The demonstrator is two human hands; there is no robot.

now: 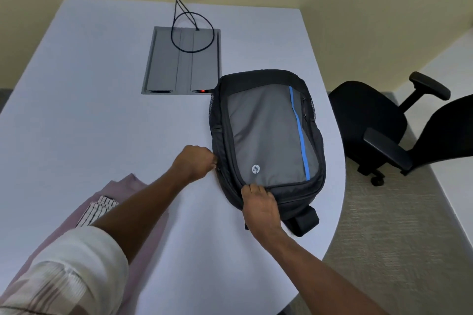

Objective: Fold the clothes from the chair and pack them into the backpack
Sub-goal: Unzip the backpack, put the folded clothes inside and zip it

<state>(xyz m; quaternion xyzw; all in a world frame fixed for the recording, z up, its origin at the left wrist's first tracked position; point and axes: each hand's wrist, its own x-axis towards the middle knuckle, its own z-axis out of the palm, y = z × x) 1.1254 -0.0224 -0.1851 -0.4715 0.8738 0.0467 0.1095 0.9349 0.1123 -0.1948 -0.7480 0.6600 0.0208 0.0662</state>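
Observation:
A black and grey backpack point(268, 130) with a blue stripe lies flat on the white table point(102, 110), front panel up. My left hand point(195, 162) is curled at its left edge, pinching what looks like the zipper pull there. My right hand point(258, 202) grips the backpack's near bottom edge, fingers curled over the seam. Folded clothes lie at the near left: a pink garment point(122, 186) with a striped white one point(98, 210) on top, partly hidden by my left arm.
A black office chair point(384, 125) stands to the right of the table on grey carpet. A grey cable hatch point(183, 64) is set in the table behind the backpack, with black cables point(192, 33) running up to wall sockets.

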